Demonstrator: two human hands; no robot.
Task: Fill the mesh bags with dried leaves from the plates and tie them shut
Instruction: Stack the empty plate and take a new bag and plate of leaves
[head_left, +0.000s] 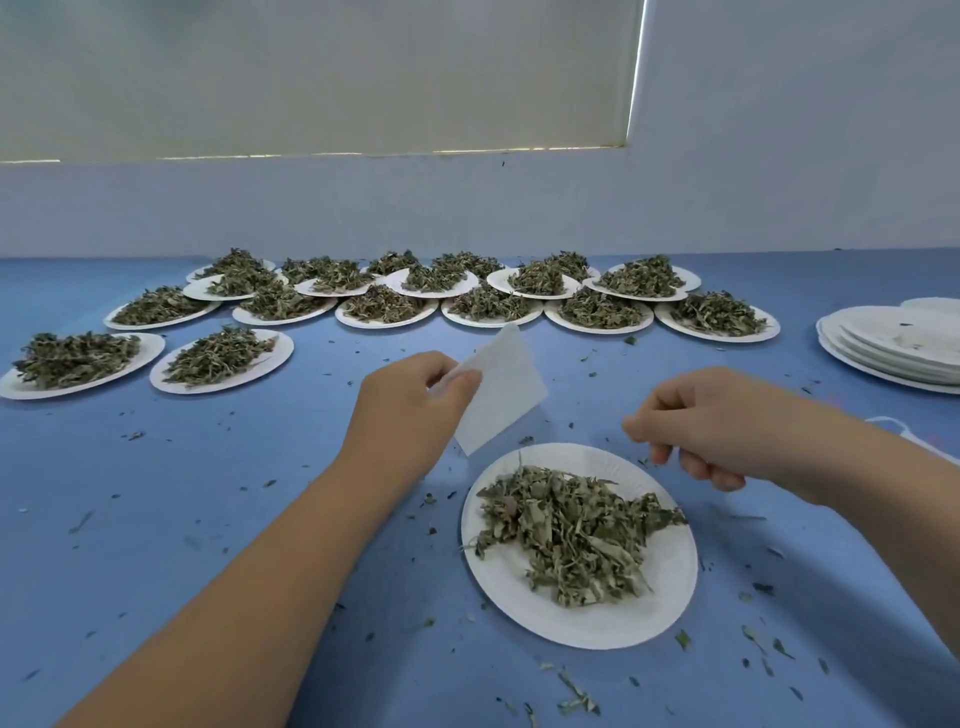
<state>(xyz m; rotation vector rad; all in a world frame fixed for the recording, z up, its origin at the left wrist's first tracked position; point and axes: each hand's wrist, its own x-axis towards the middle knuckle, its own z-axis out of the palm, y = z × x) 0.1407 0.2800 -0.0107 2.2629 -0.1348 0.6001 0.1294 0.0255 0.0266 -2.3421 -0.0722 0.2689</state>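
left hand (410, 410) pinches mesh bag (501, 389) just beyond plate (597, 626); right hand (727, 421) nearer leaves (566, 540), fingers (696, 467) curled, blurred, contents unclear.

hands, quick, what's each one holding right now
Left hand: pinches the bag by its edge.
Right hand: curled, tips blurred; cannot tell whether it holds anything.

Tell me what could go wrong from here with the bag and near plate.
1. The left hand pinches the bag by one edge, and it looks flat; leaves could miss its mouth.
2. The bag hangs beyond the near plate, not over it, so dropped leaves may land on the table, already strewn with scraps.
3. The right hand hovers by the plate's rim and might nudge it.
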